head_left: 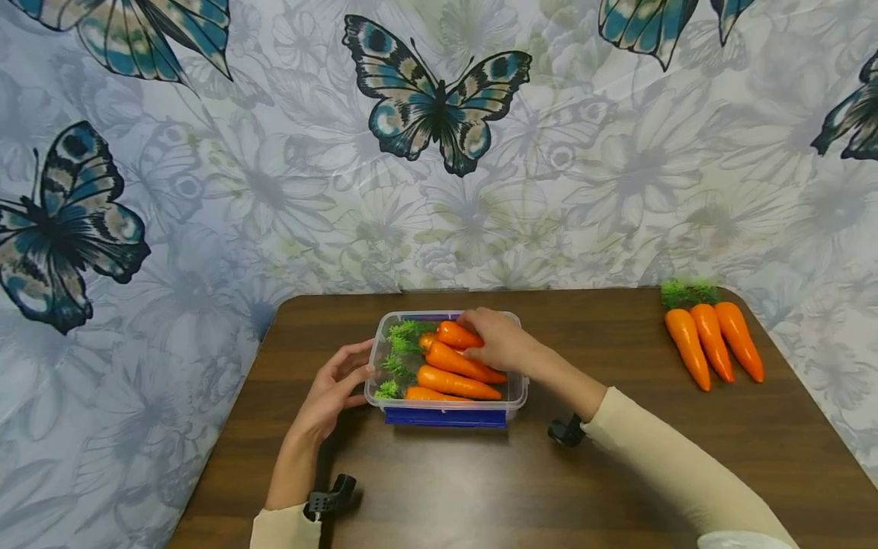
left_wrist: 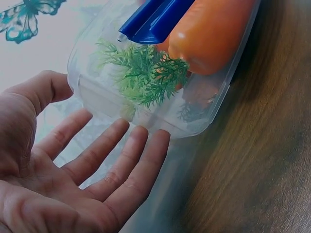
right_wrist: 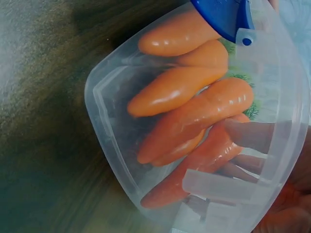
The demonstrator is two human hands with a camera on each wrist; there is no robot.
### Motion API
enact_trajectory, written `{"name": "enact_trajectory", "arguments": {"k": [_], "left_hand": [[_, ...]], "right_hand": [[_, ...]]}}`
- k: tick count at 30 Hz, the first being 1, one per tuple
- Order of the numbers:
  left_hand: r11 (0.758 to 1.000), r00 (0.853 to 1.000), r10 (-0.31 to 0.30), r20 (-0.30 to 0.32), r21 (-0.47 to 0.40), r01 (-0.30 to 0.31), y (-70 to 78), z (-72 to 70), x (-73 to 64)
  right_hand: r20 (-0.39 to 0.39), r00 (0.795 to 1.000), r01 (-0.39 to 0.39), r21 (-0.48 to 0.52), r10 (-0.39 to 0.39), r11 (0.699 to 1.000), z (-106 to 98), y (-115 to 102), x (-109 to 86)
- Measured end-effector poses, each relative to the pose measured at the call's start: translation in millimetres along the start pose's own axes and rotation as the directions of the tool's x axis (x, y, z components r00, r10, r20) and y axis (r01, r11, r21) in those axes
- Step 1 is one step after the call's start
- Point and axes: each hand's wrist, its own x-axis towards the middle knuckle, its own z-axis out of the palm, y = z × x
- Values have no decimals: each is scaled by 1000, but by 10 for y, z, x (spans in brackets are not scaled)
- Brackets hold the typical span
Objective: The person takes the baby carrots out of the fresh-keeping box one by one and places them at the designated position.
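Note:
A clear plastic container with blue latches stands uncovered on the table, several orange carrots with green tops lying inside it. My left hand is at its left end; in the left wrist view the fingers are extended against the clear wall, near the feathery carrot greens. My right hand reaches over the back right rim and grips the rearmost carrot between thumb and fingers. Through the wall in the right wrist view, fingers touch that carrot.
Three more carrots with green tops lie side by side at the table's back right. The brown wooden table meets a wall covering with butterflies and flowers behind it. Black wrist devices are on both wrists.

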Motion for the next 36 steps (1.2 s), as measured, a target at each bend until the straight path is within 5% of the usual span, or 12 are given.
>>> {"name": "enact_trajectory", "arguments": {"k": [22, 36], "left_hand": [[1000, 1000, -5, -26, -23, 5, -5, 53, 11], [1000, 1000, -3, -30, -21, 2, 2, 62, -5]], "right_hand": [[-19, 1000, 21, -3, -22, 1000, 37, -3, -22], [-63, 997, -29, 227, 45, 974, -57, -25, -34]]}}
